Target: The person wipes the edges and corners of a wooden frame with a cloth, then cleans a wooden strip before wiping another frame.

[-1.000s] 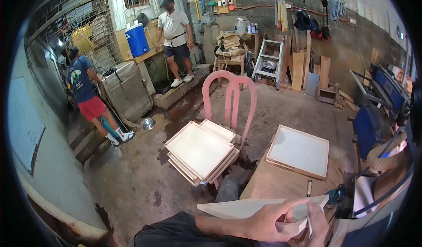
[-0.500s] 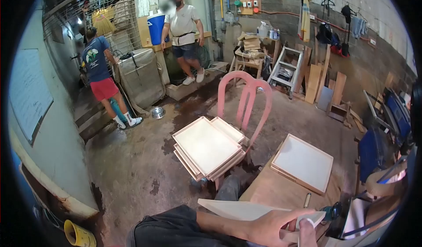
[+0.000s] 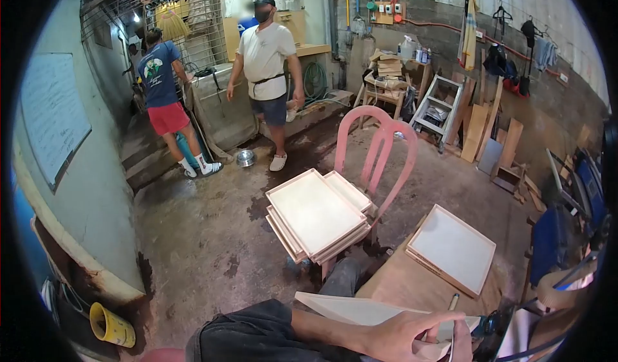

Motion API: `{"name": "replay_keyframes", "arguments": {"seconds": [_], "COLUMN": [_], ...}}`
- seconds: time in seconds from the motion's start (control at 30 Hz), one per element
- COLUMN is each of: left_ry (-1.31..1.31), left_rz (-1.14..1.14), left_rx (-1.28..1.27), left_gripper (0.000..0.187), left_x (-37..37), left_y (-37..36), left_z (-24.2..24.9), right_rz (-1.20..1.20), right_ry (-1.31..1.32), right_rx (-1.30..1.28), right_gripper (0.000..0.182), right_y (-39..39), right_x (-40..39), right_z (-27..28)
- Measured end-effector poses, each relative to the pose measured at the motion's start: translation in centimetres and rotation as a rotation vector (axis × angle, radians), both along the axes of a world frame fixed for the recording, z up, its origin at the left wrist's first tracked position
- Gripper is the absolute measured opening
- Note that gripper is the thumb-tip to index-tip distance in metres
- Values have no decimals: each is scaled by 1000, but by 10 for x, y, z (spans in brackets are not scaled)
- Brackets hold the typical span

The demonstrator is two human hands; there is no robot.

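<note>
Low in front of me, my left hand [image 3: 402, 337] reaches in from the left with its fingers closed round the near right end of a shallow wooden tray [image 3: 354, 307]. The tray tilts over my lap and shows a pale inside. Beside the left fingers is my right hand [image 3: 461, 344], mostly cut off by the bottom edge. Its visible digit is at the tray's right end, and a whitish thing against it is too small to name. More pale trays [image 3: 315, 211] are stacked on a pink chair [image 3: 385, 146]. Another white-bottomed tray [image 3: 454, 246] lies atop one on a brown board [image 3: 399, 278].
Two people, one in a white shirt [image 3: 267, 56] and one in a blue shirt [image 3: 159, 72], stand at the back left. A metal bowl [image 3: 245, 158] is on the floor. A stepladder [image 3: 436, 108] and planks [image 3: 475, 130] lean by the wall; a yellow bucket [image 3: 112, 326] stands lower left.
The person in the white shirt has stepped down from the ledge onto the floor. My right digit has shifted slightly at the tray's end. The view has turned a little left.
</note>
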State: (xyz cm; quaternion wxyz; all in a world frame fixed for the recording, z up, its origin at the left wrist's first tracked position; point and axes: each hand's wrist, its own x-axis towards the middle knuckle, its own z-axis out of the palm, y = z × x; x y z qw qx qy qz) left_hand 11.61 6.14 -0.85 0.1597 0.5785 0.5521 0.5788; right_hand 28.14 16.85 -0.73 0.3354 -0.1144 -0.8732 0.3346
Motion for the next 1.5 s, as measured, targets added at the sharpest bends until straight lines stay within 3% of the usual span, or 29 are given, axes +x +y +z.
{"name": "replay_keyframes", "arguments": {"seconds": [0.07,0.1,0.2,0.37,0.47,0.5,0.6,0.73,0.83,0.97,1.17,1.37,1.47,1.5], "left_ry": [19,55,65,-102,-59,-51,-82,-105,-50,54,-71,66,-87,-83], "left_rz": [-2,7,22,-52,-30,-48,-59,-33,-11,80,8,31,37,13], "left_rx": [37,103,104,-21,-84,-52,-41,-12,15,55,2,264,47,62], "left_gripper": [83,83,83,85,87,88,90,89,88,88,86,83,80,80], "left_x": [-2,-2,-2,-2,-4,-6,-8,-8,-9,-11,-15,-14,-8,-10], "left_y": [2,3,4,2,-1,-3,-3,-5,-2,0,-10,6,-6,-8], "left_z": [2,1,-10,-11,-5,-1,1,-2,-4,-11,3,-13,-4,-1], "right_rz": [2,34,118,34,146,115,99,97,106,102,70,79,28,-61], "right_ry": [52,99,70,-37,85,179,233,117,209,122,65,72,6,-68], "right_rx": [-648,337,52,257,101,376,551,494,328,369,349,366,368,234], "right_gripper": [43,41,42,45,50,54,54,55,57,58,59,60,61,67], "right_y": [-15,-15,-9,18,1,-7,-3,-3,-13,-7,-3,-12,-10,-2], "right_x": [-3,1,10,0,-3,-9,-19,-15,-12,-22,-22,-19,-15,-14], "right_z": [-4,4,-11,-8,-14,0,2,11,2,5,4,10,9,-3]}}
